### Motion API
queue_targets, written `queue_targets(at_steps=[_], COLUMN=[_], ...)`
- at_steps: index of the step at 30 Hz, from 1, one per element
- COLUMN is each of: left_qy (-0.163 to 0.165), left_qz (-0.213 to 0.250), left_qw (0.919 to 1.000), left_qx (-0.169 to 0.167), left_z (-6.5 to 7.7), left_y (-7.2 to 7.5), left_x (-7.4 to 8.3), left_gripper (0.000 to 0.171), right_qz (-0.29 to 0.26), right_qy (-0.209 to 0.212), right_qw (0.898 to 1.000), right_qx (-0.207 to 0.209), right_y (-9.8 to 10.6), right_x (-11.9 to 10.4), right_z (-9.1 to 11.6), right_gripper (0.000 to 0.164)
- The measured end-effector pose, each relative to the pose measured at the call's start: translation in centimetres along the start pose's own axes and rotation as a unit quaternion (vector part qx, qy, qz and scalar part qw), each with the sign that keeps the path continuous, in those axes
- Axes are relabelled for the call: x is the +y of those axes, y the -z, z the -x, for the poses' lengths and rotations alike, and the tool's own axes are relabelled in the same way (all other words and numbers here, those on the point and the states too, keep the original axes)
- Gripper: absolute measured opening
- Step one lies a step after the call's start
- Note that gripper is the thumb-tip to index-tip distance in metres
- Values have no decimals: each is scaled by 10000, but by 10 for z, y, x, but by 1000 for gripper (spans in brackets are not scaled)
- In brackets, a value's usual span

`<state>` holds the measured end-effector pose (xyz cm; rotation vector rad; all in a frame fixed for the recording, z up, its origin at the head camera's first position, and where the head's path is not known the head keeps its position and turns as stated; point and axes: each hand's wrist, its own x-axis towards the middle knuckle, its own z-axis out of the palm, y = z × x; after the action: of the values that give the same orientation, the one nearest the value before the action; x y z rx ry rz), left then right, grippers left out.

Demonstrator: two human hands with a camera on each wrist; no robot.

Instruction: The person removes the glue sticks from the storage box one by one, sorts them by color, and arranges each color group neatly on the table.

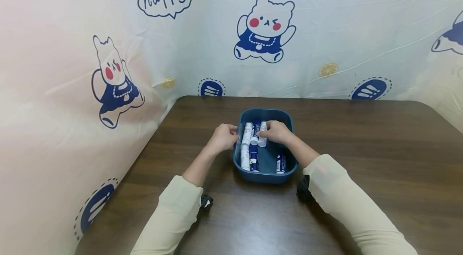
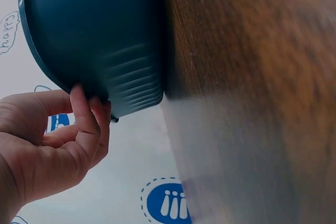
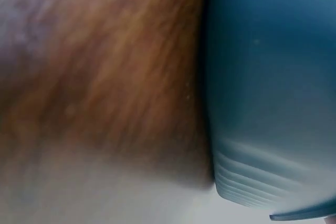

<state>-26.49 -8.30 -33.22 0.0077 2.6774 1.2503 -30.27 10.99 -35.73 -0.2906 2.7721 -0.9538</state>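
Observation:
A dark blue plastic basin (image 1: 265, 178) stands on the table with several white and dark blue tubes, shaped like glue sticks, lying in it. My right hand (image 1: 277, 132) reaches over its right side and pinches a white glue stick (image 1: 263, 139) beside a blue one (image 1: 255, 132). My left hand (image 1: 223, 137) holds the basin's left rim, with bent fingers (image 2: 86, 124) against the outer wall. Two more, white (image 1: 244, 158) and blue (image 1: 254, 158), lie at the near left. Alone at the near right is a blue one (image 1: 280, 163). The right wrist view hides the right fingers.
The brown wooden table (image 1: 361, 158) extends around the basin. A printed cloth (image 1: 318, 14) with cartoon figures hangs behind it and along the left side. Dark wrist devices (image 1: 304, 188) are worn below both sleeves.

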Motion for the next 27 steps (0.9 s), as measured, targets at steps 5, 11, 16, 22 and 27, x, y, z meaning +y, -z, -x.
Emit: queue_targets(at_steps=[5, 11, 16, 22, 27], left_qy=[17, 54, 42, 32, 21], left_qz=[-67, -40, -18, -35, -38], left_qw=[10000, 9999, 10000, 10000, 10000], left_qx=[-53, -77, -23, -6, 6], left_z=[0, 0, -1, -1, 0], left_y=[0, 0, 0, 0, -1], left_x=[2, 4, 2, 1, 1], left_gripper=[40, 40, 40, 40, 39], right_qz=[140, -141, -555, -786, -1096], right_qy=[-80, -175, -271, -307, -490], right_qw=[9999, 9996, 9976, 9957, 9920], right_qx=[-10, -153, -325, -385, -383], right_y=[-3, -3, -4, -3, -2], right_x=[-1, -3, -4, -3, 0], right_z=[2, 4, 3, 0, 0], right_gripper=[55, 58, 63, 66, 69])
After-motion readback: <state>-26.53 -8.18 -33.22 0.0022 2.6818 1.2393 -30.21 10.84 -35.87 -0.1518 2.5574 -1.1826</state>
